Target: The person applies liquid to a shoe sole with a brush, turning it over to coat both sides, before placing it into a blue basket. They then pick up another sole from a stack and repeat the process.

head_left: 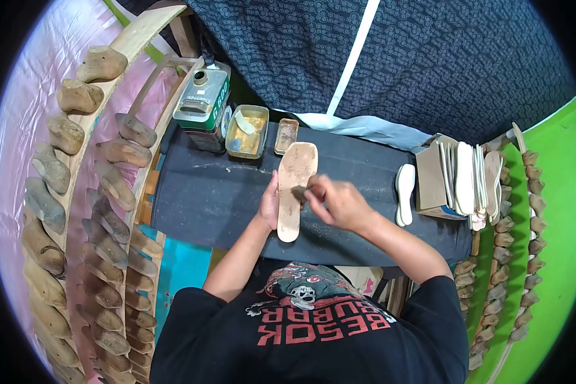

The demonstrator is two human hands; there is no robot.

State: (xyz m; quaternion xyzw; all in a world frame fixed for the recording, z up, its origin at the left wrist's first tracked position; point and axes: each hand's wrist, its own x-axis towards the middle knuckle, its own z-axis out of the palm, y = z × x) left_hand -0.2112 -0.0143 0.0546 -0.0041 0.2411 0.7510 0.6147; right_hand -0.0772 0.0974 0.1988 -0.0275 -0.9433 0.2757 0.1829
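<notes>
A tan shoe insole (pixel 296 165) is held upright over the dark table, its face toward me and small dark marks on it. My left hand (pixel 270 203) grips its left edge, the thumb along the side and the other fingers hidden behind. Over the middle of the insole, my right hand (pixel 340 200) pinches a small dark piece (pixel 298 191) between thumb and fingers. The piece appears to touch the insole; its exact kind is too small to tell. Just beyond the insole lies a small shallow box (pixel 287 133).
A green and white can (pixel 201 96) and a plastic tub (pixel 264 144) holding a pale scraper-like piece stand at the back left. White insoles (pixel 404 192) lie right on the dark tabletop (pixel 365 157), near a cardboard box (pixel 431 182) of insoles. Racks of wooden shoe lasts (pixel 104 64) flank both sides.
</notes>
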